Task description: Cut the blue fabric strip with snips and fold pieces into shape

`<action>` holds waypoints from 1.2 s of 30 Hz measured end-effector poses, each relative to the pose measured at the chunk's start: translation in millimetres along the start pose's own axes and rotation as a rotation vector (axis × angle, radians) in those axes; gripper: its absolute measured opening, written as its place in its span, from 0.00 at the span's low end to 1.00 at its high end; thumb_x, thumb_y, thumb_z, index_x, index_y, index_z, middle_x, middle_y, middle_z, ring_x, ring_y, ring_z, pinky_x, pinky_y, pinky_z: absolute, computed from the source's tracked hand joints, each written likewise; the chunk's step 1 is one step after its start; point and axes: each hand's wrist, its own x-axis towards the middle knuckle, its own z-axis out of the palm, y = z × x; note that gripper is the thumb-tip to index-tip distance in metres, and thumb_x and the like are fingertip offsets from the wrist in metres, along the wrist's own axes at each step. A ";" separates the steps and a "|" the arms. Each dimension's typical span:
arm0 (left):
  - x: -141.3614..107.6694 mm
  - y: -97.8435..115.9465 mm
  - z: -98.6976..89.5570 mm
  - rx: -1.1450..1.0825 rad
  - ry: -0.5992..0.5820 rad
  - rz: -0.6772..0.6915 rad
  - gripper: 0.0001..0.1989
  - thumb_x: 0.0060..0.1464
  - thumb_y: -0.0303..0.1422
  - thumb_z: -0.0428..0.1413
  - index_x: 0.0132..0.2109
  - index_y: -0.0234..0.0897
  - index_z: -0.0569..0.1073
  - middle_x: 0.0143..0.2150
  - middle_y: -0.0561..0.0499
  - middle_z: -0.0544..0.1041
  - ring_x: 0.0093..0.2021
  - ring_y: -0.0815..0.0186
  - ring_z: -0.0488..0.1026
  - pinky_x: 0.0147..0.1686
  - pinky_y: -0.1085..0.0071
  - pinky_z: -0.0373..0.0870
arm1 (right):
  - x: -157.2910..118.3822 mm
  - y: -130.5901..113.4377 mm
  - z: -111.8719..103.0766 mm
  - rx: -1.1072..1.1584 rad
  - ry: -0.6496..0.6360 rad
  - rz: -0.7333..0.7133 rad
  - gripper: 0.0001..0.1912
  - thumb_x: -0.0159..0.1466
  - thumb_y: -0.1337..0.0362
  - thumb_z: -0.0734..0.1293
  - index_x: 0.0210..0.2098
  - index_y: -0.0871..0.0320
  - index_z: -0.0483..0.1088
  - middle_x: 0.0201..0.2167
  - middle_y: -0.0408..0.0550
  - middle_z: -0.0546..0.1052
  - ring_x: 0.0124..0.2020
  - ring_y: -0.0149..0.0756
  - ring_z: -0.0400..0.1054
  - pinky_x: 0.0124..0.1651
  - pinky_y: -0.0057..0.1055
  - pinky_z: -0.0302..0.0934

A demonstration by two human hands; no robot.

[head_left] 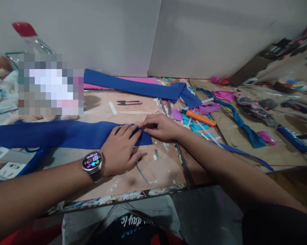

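A long blue fabric strip lies across the near part of the table, its right end under my hands. My left hand, with a watch on its wrist, rests flat on the strip, fingers spread. Beside it, my right hand has its fingers curled and thumb and fingertips together at the strip's far edge, near its right end. Whatever lies between those fingertips is too small to see clearly. A second blue strip lies folded farther back.
Thread snips lie behind my hands. An orange utility knife sits to the right among fabric scraps. A power strip stands at the left. Cardboard with teal and pink pieces covers the right side. A wall rises behind.
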 end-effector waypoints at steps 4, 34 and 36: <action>0.3 -0.8 0.6 -0.015 0.010 0.003 0.33 0.67 0.52 0.48 0.68 0.33 0.66 0.70 0.36 0.66 0.68 0.42 0.62 0.64 0.42 0.60 | 0.2 0.4 0.4 -0.016 -0.006 0.013 0.11 0.66 0.67 0.69 0.47 0.58 0.81 0.38 0.50 0.83 0.37 0.35 0.75 0.45 0.33 0.67; -1.2 1.5 0.5 0.015 0.049 -0.005 0.30 0.67 0.53 0.48 0.61 0.33 0.70 0.69 0.33 0.67 0.69 0.42 0.63 0.64 0.42 0.61 | -0.2 -1.6 2.4 -0.005 -0.023 -0.004 0.12 0.66 0.68 0.69 0.48 0.57 0.81 0.39 0.51 0.83 0.38 0.36 0.76 0.45 0.34 0.69; -1.4 1.8 0.4 0.019 0.047 -0.008 0.30 0.66 0.53 0.48 0.61 0.32 0.70 0.69 0.33 0.67 0.69 0.42 0.63 0.64 0.42 0.61 | -0.2 -2.1 2.1 -0.009 -0.024 -0.008 0.12 0.66 0.68 0.69 0.48 0.57 0.81 0.39 0.51 0.83 0.39 0.36 0.77 0.45 0.34 0.68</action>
